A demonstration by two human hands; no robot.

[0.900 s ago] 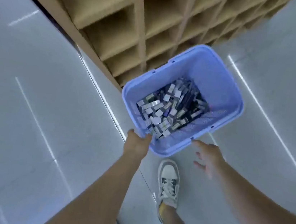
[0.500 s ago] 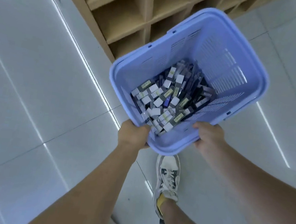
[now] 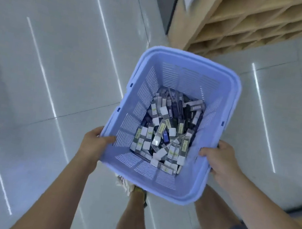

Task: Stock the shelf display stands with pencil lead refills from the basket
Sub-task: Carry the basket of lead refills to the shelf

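A light-blue slotted plastic basket (image 3: 186, 74) hangs in the air in front of me, above my legs. Its bottom is covered with a loose heap of pencil lead refill packs (image 3: 168, 134), dark cases with white and yellowish labels. My left hand (image 3: 94, 143) grips the basket's left rim, thumb inside the wall. My right hand (image 3: 221, 160) grips the right rim, thumb over the edge. The wooden shelf unit (image 3: 254, 26) with several open cubbies stands at the upper right, apart from the basket.
Glossy grey floor tiles (image 3: 47, 62) with bright light reflections spread to the left and right. My bare legs and one shoe (image 3: 125, 185) show below the basket. A dark gap runs beside the shelf's left end.
The basket has come up off the floor and nearer to me. My right hand went from open beside it to gripping the rim. The view has swung, with the shelf now at upper right.
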